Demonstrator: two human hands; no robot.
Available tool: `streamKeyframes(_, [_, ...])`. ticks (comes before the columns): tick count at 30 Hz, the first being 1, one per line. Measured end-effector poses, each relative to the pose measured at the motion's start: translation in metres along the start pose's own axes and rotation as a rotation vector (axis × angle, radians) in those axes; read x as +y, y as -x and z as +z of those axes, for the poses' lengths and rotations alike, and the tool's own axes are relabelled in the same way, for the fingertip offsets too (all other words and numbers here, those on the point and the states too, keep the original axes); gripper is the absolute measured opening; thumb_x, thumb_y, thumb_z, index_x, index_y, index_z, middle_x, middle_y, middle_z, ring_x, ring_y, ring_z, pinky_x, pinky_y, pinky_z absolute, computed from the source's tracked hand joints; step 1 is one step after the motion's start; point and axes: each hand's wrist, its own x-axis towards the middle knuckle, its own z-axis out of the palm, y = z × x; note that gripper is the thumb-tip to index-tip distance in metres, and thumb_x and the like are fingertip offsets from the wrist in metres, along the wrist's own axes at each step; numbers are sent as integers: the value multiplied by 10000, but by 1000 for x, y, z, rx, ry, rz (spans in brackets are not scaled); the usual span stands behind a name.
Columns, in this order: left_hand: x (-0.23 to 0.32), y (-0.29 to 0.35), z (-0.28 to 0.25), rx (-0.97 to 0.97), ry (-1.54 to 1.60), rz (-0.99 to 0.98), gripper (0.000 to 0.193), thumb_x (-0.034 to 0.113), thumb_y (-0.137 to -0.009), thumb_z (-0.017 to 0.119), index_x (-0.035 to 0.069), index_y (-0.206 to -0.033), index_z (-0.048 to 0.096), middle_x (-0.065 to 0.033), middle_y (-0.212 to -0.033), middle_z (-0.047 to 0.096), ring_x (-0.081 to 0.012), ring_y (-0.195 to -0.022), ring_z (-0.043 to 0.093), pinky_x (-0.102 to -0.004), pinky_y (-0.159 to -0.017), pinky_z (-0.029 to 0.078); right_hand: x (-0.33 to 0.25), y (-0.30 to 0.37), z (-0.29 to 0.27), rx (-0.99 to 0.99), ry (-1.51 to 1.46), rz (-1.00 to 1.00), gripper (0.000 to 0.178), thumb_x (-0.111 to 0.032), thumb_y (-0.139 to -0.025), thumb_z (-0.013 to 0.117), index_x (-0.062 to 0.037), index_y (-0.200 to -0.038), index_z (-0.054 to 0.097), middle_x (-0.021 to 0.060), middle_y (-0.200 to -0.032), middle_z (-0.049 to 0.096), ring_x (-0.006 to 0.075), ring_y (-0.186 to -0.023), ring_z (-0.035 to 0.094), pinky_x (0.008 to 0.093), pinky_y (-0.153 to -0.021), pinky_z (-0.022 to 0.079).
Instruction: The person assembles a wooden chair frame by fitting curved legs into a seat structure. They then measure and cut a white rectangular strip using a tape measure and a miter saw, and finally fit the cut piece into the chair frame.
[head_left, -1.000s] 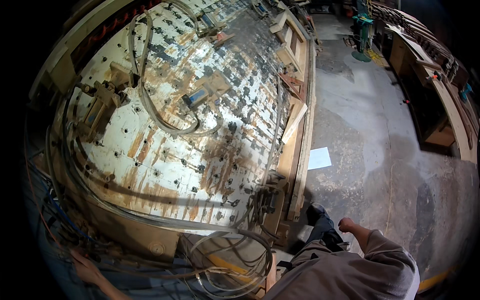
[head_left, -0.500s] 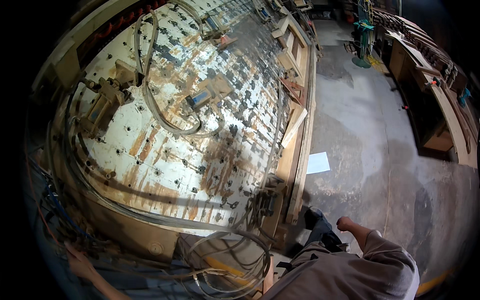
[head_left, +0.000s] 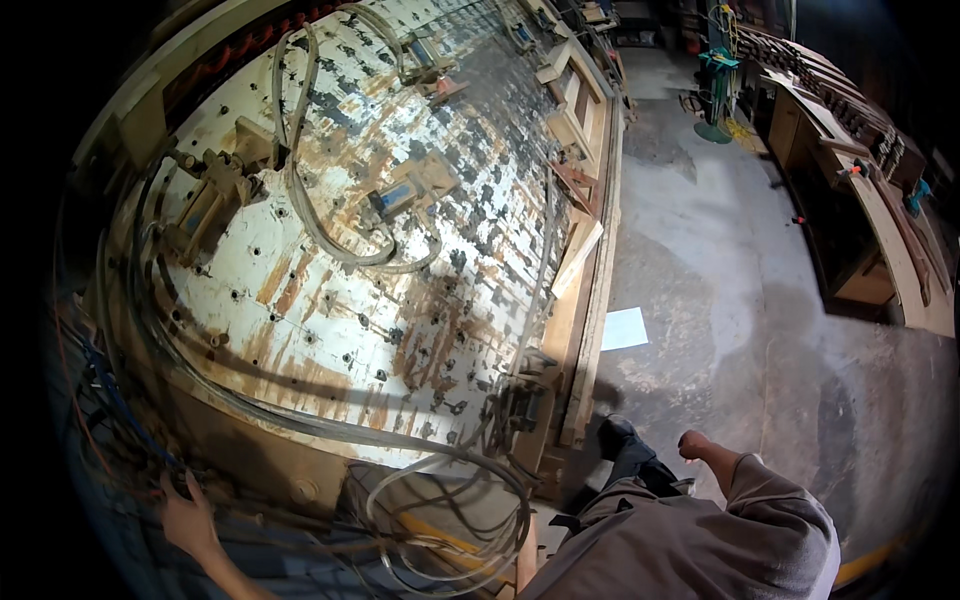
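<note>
At the lower left, my left hand (head_left: 188, 518) reaches into a dark cluster of fittings (head_left: 215, 478) beside the machine's near edge. Its thumb and finger close around a small part there that is too dark to make out. A blue hose (head_left: 128, 418) runs down to the same spot. My right hand (head_left: 691, 446) hangs by my right side above the floor, curled into a loose fist, with nothing seen in it. Beside my left arm stretches a large worn white bed (head_left: 330, 300) dotted with holes. Grey hoses (head_left: 385, 435) bend along its near rim and coil at the corner.
Clamp blocks (head_left: 410, 190) with blue parts sit on the bed. Wooden frames and boards (head_left: 572, 285) line its right side. A pale sheet (head_left: 625, 329) lies on the concrete floor (head_left: 720, 280). At right stands a bench (head_left: 900, 285) with wooden strips; a green stand (head_left: 714, 100) is farther off.
My left hand has moved right and slightly up, onto the fittings near the blue hose. My right hand stays curled at my side. The view has shifted slightly.
</note>
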Motion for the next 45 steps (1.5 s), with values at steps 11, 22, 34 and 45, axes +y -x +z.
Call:
streamKeyframes(11, [26, -5, -33, -275, 35, -150, 629, 532, -962, 558, 123, -1439, 522, -170, -1206, 680, -318, -1079, 668, -465, -826, 581, 19, 16, 0, 145, 71, -174, 400, -158, -764, 603, -49, -1126, 735, 151, -889, 758, 242, -751, 756, 370, -817, 587])
streamKeyframes(22, [5, -11, 27, -99, 85, -109, 586, 508, -1066, 283, 134, -1450, 519, -133, -1152, 709, -338, -979, 682, -474, -803, 593, 91, 20, 29, 83, 83, -4, 388, -164, -768, 614, -63, -1121, 741, 143, -895, 760, 242, -799, 754, 348, -843, 592])
streamKeyframes(34, [-3, -8, 41, -11, 11, -119, 543, 476, -1075, 264, 160, -1422, 536, -118, -1156, 698, -353, -968, 663, -490, -717, 584, 29, 42, 12, 99, 60, -74, 386, -148, -770, 624, -87, -1132, 745, 109, -881, 766, 253, -813, 751, 372, -833, 581])
streamKeyframes(45, [31, 34, 48, 129, -39, -214, 523, 481, -1066, 177, 243, -1379, 521, -3, -1231, 673, -383, -1081, 599, -509, -781, 549, 42, 43, 13, 73, -87, 46, 291, -154, -814, 566, -82, -1022, 756, 96, -867, 763, 235, -823, 747, 358, -812, 588])
